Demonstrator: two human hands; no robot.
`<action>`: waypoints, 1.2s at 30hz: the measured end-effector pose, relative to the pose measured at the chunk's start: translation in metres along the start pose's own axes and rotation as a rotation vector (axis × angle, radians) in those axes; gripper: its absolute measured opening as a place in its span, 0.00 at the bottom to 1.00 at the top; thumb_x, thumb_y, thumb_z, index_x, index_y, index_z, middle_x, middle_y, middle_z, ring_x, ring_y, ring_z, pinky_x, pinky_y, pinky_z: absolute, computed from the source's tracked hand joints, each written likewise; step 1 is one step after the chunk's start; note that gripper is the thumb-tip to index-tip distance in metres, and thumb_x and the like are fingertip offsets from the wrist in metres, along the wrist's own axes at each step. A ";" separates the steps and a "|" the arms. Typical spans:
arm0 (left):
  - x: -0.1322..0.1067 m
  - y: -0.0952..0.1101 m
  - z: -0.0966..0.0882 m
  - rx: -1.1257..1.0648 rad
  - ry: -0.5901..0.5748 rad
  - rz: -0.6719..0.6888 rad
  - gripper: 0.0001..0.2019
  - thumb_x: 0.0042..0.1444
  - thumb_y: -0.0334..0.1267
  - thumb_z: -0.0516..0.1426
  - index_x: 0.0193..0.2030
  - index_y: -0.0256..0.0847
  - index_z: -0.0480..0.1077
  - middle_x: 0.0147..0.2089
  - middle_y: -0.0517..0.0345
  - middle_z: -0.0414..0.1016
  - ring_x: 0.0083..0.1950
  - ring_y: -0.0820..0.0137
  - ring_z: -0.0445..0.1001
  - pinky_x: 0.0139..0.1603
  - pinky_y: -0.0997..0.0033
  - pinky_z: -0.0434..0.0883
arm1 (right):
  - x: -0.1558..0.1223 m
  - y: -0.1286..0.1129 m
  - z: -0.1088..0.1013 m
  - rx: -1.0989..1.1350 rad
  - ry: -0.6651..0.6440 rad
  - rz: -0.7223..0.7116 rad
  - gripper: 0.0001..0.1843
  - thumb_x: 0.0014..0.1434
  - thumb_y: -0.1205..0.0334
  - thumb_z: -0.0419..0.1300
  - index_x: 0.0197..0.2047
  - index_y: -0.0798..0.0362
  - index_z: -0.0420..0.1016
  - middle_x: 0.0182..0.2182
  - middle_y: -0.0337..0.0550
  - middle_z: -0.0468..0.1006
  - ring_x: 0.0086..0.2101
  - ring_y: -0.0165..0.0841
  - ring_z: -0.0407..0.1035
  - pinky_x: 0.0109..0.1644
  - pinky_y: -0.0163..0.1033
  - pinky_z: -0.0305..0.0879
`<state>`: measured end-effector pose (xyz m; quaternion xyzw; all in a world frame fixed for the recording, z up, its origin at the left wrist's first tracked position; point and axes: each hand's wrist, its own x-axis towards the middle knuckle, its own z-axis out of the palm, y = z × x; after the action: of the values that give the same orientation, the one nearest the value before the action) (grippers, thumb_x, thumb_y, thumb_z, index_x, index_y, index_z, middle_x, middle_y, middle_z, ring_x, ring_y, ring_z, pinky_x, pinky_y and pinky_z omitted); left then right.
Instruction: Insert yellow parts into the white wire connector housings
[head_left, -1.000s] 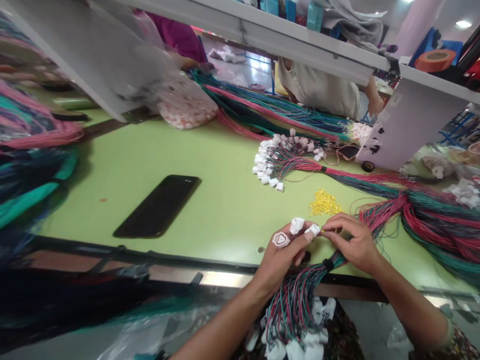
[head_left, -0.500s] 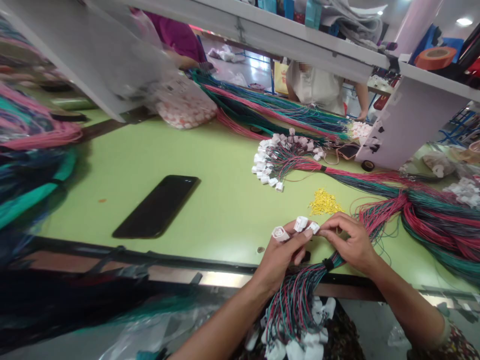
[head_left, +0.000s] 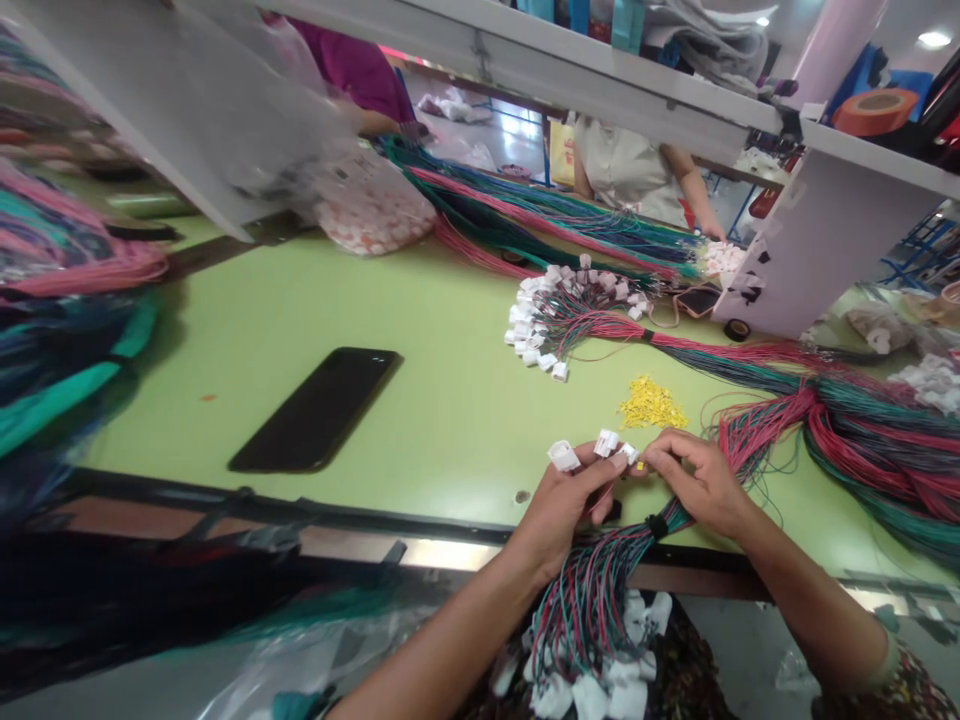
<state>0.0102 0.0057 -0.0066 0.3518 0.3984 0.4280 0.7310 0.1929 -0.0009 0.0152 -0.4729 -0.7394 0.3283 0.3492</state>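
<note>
My left hand (head_left: 574,495) is closed on several white wire connectors (head_left: 606,443), which poke out between its fingers. Just right of them, my right hand (head_left: 697,480) pinches a tiny yellow clip (head_left: 640,466) at the face of the nearest connector. Whether the clip sits in the connector or only touches it, I cannot tell. Below both hands, a tied bundle of red, green and black wires (head_left: 592,580) hangs over the table edge, white connectors at its lower ends. A heap of small yellow clips (head_left: 651,403) lies beyond my fingers.
A black phone (head_left: 315,410) lies on the green table (head_left: 450,400). Wire bundles with white connectors (head_left: 536,320) stretch across the back and right. A plastic bag of small parts (head_left: 375,215) stands under the shelf (head_left: 637,85). Across the table, a person's arm (head_left: 690,185) reaches toward wires.
The yellow clip now shows between my right fingertips and the connector. My left hand has turned slightly, shifting its connectors. The person across the table has moved an arm.
</note>
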 end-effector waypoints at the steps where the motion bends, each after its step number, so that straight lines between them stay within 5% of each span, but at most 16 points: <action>1: 0.000 0.000 0.000 -0.002 0.004 -0.005 0.11 0.49 0.45 0.67 0.30 0.38 0.78 0.26 0.60 0.76 0.17 0.82 0.54 0.20 0.73 0.49 | 0.000 0.000 -0.001 0.004 -0.008 -0.002 0.13 0.69 0.61 0.55 0.36 0.53 0.78 0.32 0.42 0.79 0.34 0.33 0.71 0.41 0.38 0.66; 7: -0.002 0.001 0.000 0.026 -0.012 -0.007 0.11 0.50 0.45 0.67 0.29 0.39 0.77 0.16 0.69 0.61 0.17 0.80 0.52 0.21 0.73 0.48 | 0.000 0.005 -0.002 -0.019 -0.008 0.000 0.04 0.62 0.64 0.62 0.35 0.52 0.79 0.29 0.40 0.77 0.31 0.31 0.68 0.36 0.36 0.64; 27: -0.003 -0.003 -0.002 0.102 0.017 0.023 0.12 0.54 0.47 0.64 0.32 0.39 0.76 0.12 0.68 0.63 0.16 0.78 0.55 0.23 0.72 0.50 | -0.003 0.009 0.005 -0.162 0.070 -0.148 0.05 0.64 0.62 0.63 0.36 0.51 0.80 0.30 0.42 0.77 0.32 0.34 0.71 0.36 0.40 0.67; 36: -0.005 -0.004 -0.002 0.078 -0.016 0.065 0.11 0.53 0.46 0.65 0.35 0.40 0.78 0.16 0.69 0.63 0.17 0.80 0.54 0.22 0.74 0.51 | -0.004 0.011 0.008 -0.028 0.135 -0.124 0.04 0.62 0.63 0.64 0.36 0.50 0.81 0.29 0.41 0.78 0.30 0.33 0.72 0.34 0.39 0.70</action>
<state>0.0082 -0.0004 -0.0095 0.3962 0.3973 0.4330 0.7055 0.1922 -0.0020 0.0014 -0.4522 -0.7463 0.2631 0.4114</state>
